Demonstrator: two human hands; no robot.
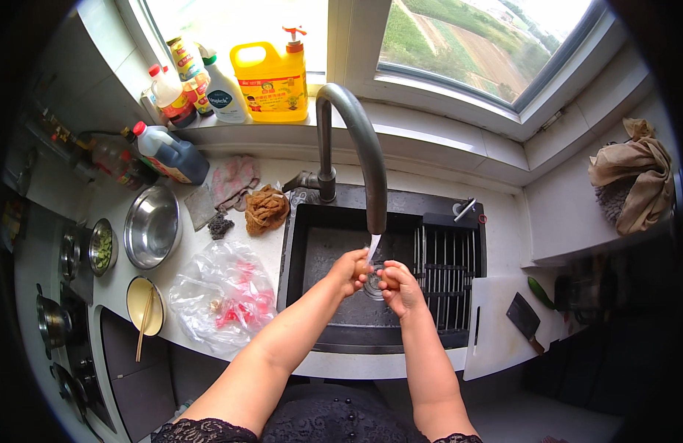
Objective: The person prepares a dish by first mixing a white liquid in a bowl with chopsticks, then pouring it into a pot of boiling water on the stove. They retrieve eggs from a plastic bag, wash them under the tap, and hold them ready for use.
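Observation:
Water runs in a white stream from the dark curved faucet point(372, 162) over the black sink point(334, 338). My left hand point(350, 272) is at the stream, fingers bent and closed. Just right of it, my right hand point(402, 288) is curled, its fingertips toward the left hand with a small gap between them. Whatever either hand may hold is hidden or too small to make out. Below them in the basin is the round drain point(374, 286), partly covered by the hands. A slatted black rack point(446, 284) fills the sink's right side.
Left of the sink lie a clear plastic bag point(201, 295), a brown cloth point(267, 210), a steel bowl point(152, 227) and a cream bowl point(155, 314) with chopsticks. At right, a cleaver point(523, 317) rests on a white cutting board point(496, 347). A yellow jug point(271, 81) stands on the sill.

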